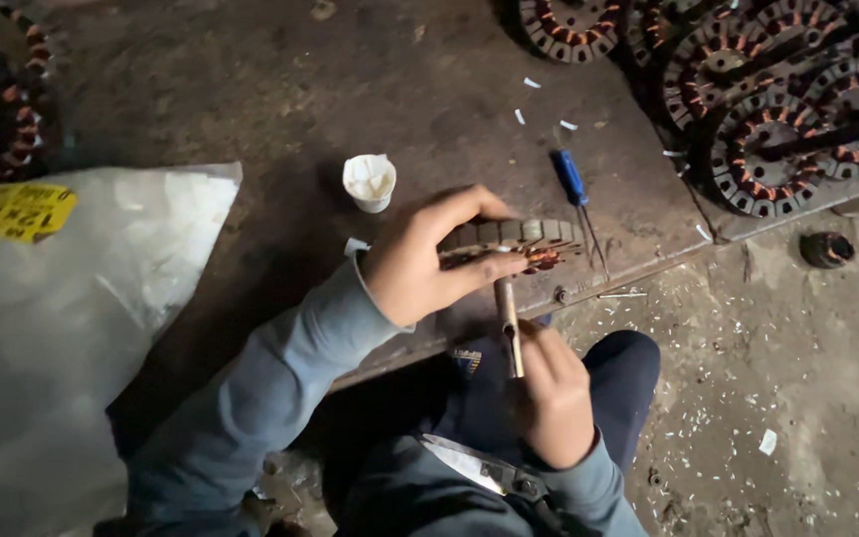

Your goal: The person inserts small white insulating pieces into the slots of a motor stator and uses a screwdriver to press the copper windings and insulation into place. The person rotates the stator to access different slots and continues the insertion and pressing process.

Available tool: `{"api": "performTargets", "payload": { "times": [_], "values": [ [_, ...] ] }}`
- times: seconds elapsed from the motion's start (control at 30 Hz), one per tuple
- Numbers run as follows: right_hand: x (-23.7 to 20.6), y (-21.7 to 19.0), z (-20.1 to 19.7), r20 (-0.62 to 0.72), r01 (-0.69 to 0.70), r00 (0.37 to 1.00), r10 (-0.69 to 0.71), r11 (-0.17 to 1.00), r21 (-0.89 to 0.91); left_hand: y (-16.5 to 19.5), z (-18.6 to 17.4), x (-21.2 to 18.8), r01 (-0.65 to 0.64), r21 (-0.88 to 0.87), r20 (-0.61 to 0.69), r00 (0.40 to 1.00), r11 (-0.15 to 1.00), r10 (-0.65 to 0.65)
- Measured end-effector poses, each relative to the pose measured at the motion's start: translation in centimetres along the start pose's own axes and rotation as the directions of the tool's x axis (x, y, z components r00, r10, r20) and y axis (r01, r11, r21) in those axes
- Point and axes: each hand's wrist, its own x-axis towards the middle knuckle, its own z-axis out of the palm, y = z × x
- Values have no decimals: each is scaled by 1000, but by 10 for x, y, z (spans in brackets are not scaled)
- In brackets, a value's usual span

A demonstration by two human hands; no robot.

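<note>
The single head-worn camera looks steeply down from close above at the left hand [420, 264], right hand [552, 398] and lap, with the workbench [251, 89] edge running diagonally through the frame.

On my left I see a big clear plastic bag [72, 328]. It lies flat on the dark work board and looks grey-white and a bit shiny. Small white pieces show through it near its top corner. A yellow label [12, 211] with dark print sits on the bag near its upper left side. The label is long, and tilted a little.
</note>
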Motion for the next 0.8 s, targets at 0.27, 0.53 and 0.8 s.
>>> {"api": "performTargets", "payload": {
  "times": [0.27, 0.53, 0.8],
  "values": [
    [4, -32, -46, -392, -216, 806, 444, 836, 504, 1, 6, -9, -61, -62, 28, 998, 996, 63],
    [31, -43, -37, -455, -88, 860, 230, 946, 311, 14, 7, -24, -120, 20, 39, 992, 993, 120],
    [18, -50, -24, -567, -62, 814, 129, 989, 136, 20, 7, -31, -94, 9, 58, 994, 996, 94]
  ]
}}
